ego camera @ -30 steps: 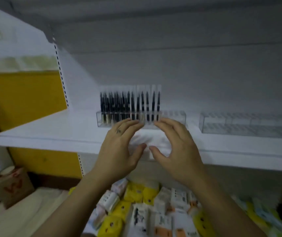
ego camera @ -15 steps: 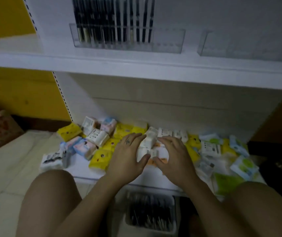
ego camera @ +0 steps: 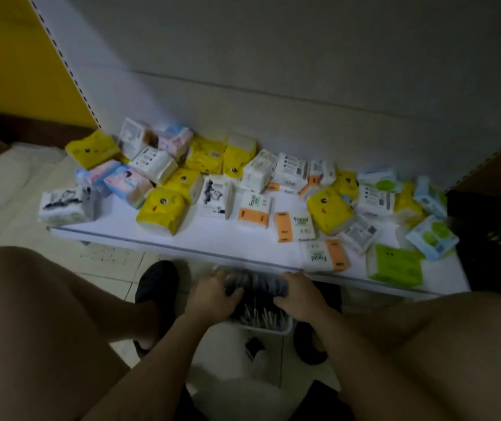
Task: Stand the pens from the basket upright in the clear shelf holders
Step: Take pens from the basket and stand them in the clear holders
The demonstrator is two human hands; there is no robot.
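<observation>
Pens point(ego camera: 255, 288), dark-bodied and bunched into a thick bundle, lie crosswise over the white basket point(ego camera: 276, 329) at 6 o'clock in the view, just below the front edge of the low white shelf point(ego camera: 212, 238). More of them, with pale ends, lie in the basket under the bundle. The left hand point(ego camera: 212, 296) clasps the bundle's end at 9 o'clock of the basket, fingers curled round it. The right hand point(ego camera: 299, 294) clasps the other end at 3 o'clock, fingers likewise curled over it. Motion blur softens both grips, so single fingers cannot be told apart.

The bare left knee point(ego camera: 30, 314) fills 8 o'clock and the right knee point(ego camera: 455, 344) fills 4 o'clock. A black shoe point(ego camera: 156, 282) sits on the tiled floor point(ego camera: 6, 189) at 9 o'clock of the left hand. A second dark shoe point(ego camera: 307, 347) shows at 5 o'clock of the basket.

Tissue packs point(ego camera: 164, 211) in yellow, white, orange, pink, blue and green lie scattered over the shelf from 9 o'clock to 3 o'clock. A black crate point(ego camera: 492, 235) stands at 3 o'clock, beside the shelf's end. A yellow panel point(ego camera: 15, 56) fills 10 o'clock.
</observation>
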